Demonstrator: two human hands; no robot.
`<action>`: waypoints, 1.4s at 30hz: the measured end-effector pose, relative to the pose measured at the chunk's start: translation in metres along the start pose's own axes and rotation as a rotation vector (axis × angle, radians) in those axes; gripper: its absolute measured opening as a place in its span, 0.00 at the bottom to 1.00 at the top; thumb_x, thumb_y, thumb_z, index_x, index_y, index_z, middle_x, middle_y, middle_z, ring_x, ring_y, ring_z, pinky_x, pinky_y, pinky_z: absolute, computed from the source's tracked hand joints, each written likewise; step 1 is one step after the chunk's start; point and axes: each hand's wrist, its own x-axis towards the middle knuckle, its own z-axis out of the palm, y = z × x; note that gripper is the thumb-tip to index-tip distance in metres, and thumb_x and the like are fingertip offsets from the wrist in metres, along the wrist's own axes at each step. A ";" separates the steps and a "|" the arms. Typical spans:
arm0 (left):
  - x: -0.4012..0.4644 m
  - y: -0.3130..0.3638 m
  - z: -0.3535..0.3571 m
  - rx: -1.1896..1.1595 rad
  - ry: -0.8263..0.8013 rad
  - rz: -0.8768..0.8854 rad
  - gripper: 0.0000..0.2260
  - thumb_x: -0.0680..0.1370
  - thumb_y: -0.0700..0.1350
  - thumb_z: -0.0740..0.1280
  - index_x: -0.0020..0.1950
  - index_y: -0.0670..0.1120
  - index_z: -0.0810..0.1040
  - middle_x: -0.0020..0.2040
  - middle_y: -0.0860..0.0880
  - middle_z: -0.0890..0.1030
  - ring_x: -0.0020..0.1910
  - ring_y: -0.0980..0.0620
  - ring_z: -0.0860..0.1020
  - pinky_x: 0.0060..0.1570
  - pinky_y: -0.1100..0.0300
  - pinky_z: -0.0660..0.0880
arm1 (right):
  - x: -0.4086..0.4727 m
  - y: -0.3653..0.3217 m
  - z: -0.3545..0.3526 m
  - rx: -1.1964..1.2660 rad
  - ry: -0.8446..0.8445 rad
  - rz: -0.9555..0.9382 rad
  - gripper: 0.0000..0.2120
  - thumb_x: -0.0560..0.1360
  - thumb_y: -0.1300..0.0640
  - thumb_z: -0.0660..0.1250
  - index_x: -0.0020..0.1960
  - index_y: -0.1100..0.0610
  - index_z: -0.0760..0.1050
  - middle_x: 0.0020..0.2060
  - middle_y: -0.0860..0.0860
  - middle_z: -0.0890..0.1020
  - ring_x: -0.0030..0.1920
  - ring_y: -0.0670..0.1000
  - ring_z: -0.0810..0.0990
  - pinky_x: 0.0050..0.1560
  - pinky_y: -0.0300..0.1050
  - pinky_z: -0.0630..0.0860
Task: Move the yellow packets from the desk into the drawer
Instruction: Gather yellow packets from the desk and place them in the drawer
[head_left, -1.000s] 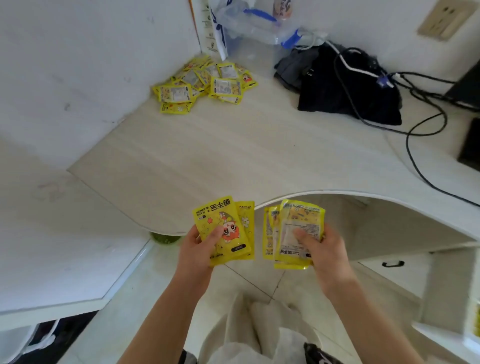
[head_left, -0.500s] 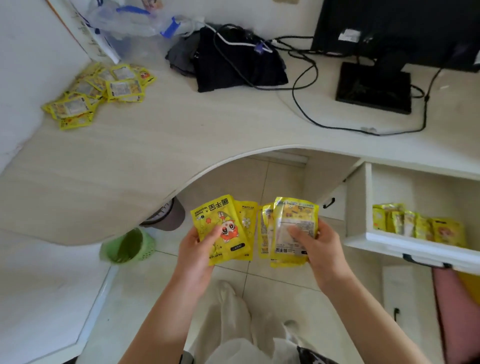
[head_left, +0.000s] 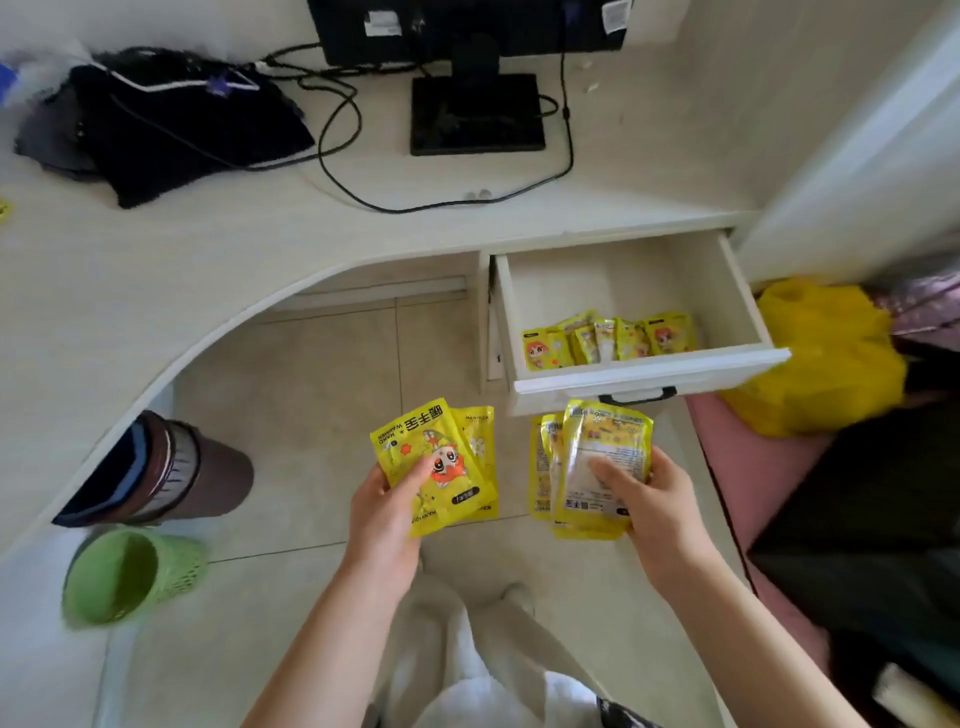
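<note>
My left hand (head_left: 387, 512) grips two yellow packets (head_left: 436, 457) with a cartoon face, held upright over the floor. My right hand (head_left: 657, 512) grips a thicker stack of yellow packets (head_left: 597, 457), printed backs toward me. Both bundles hang just below and left of the open white drawer (head_left: 649, 371), which is pulled out under the desk (head_left: 156, 270). Several yellow packets (head_left: 608, 340) stand in a row against the drawer's front wall. The pile on the desk is out of view, apart from a yellow scrap at the far left edge.
A monitor base (head_left: 478, 111), black cables (head_left: 441, 202) and a black bag (head_left: 176, 130) sit on the desk. A brown bin (head_left: 171, 470) and a green basket (head_left: 130, 574) stand on the floor at left. A yellow bag (head_left: 826, 358) lies right of the drawer.
My view has swung right from the desk's packet pile to the open drawer. Both hands keep their packets and now sit close below the drawer front.
</note>
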 end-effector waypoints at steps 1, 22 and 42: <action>0.000 -0.006 0.010 0.006 -0.007 -0.005 0.13 0.74 0.37 0.70 0.58 0.40 0.79 0.53 0.39 0.84 0.50 0.40 0.82 0.42 0.52 0.80 | 0.002 0.000 -0.014 0.011 0.021 0.003 0.08 0.73 0.64 0.70 0.52 0.60 0.78 0.47 0.62 0.84 0.46 0.61 0.84 0.49 0.63 0.80; 0.123 -0.023 0.238 0.205 -0.052 -0.163 0.11 0.72 0.38 0.73 0.54 0.43 0.82 0.48 0.41 0.85 0.47 0.41 0.84 0.41 0.51 0.80 | 0.199 -0.099 -0.118 0.050 0.170 0.068 0.13 0.73 0.63 0.71 0.56 0.57 0.73 0.52 0.58 0.83 0.50 0.58 0.84 0.50 0.61 0.80; 0.268 -0.104 0.366 0.754 0.070 -0.226 0.38 0.72 0.51 0.75 0.76 0.44 0.61 0.73 0.45 0.68 0.70 0.43 0.69 0.67 0.47 0.68 | 0.407 -0.087 -0.135 -0.529 0.052 0.256 0.17 0.75 0.64 0.68 0.62 0.55 0.71 0.54 0.53 0.80 0.55 0.54 0.79 0.55 0.53 0.78</action>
